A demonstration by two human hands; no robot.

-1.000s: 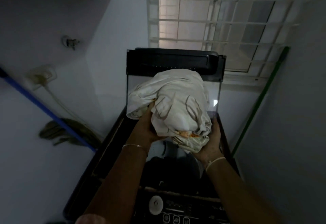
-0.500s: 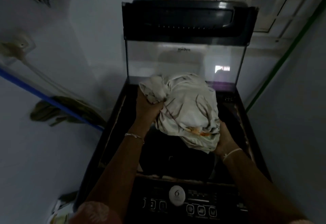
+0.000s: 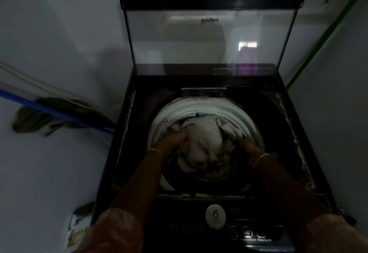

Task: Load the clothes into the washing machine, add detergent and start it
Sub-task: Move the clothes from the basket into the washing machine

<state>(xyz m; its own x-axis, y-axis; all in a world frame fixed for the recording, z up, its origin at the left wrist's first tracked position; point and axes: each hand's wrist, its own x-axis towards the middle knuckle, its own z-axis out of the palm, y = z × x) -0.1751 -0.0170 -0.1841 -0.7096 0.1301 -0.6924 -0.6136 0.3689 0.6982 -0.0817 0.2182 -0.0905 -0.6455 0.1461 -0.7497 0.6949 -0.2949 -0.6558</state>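
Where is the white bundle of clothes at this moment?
Head view, centre: the white bundle of clothes is inside the drum, between the left hand and the right hand, below the raised lid.

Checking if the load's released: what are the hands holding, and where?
White cloth bundle in the drum: left hand at its left side, right hand at its right. Gripping or pressing: too blurred.

White cloth bundle crumpled inside drum of open top-load washing machine.

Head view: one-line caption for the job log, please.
Pale bundle of clothes inside the drum, left hand and right hand on it, washing machine lid raised.
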